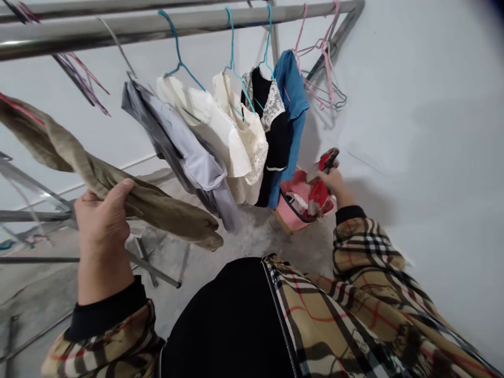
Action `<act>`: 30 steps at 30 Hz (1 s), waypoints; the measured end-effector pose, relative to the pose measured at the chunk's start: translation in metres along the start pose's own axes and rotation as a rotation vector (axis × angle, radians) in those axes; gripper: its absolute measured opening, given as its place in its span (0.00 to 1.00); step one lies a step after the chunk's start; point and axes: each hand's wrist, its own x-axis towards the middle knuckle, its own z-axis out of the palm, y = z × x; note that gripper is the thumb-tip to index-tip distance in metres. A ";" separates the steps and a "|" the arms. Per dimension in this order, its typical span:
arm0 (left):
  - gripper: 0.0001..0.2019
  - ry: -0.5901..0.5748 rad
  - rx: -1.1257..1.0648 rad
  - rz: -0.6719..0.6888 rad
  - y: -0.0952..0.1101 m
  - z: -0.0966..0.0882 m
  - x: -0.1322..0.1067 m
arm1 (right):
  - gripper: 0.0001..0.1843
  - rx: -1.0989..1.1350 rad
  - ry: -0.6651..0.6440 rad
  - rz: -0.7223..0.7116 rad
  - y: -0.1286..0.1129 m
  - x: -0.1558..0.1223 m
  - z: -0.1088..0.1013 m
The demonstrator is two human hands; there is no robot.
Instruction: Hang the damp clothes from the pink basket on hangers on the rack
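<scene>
1. A tan garment (157,206) is gripped in the left hand (103,226), with the fingers closed around its middle; it is draped from the upper left down past the hand.
2. A red cloth (319,198) is clamped in the right hand (334,184), just above a pink basket (289,212) on the floor.
3. Blouses (220,131) are hung on hangers from a steel rail (118,29) between the hands.

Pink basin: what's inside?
Red cloth, gripped by the right hand, and a whitish item. Bottom of the pink basin is covered; hanging blue garment hides its left edge.
</scene>
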 end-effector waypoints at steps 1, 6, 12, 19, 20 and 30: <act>0.10 0.010 -0.004 0.041 -0.003 -0.002 0.001 | 0.12 -0.008 -0.133 -0.001 -0.004 -0.011 0.016; 0.11 0.017 0.237 0.275 -0.016 -0.017 0.001 | 0.10 0.030 -0.723 -0.185 -0.050 -0.074 0.099; 0.06 0.170 0.823 0.614 -0.006 -0.023 -0.021 | 0.25 0.187 -1.341 -0.587 -0.131 -0.117 0.141; 0.04 0.133 0.828 0.606 -0.008 -0.028 -0.041 | 0.44 0.626 -1.261 -0.650 -0.228 -0.136 0.159; 0.04 0.128 0.815 0.601 -0.011 -0.030 -0.041 | 0.45 0.677 -1.231 -0.643 -0.238 -0.140 0.164; 0.06 -0.074 0.519 0.729 -0.046 -0.039 -0.061 | 0.53 0.860 -1.198 -0.715 -0.269 -0.166 0.188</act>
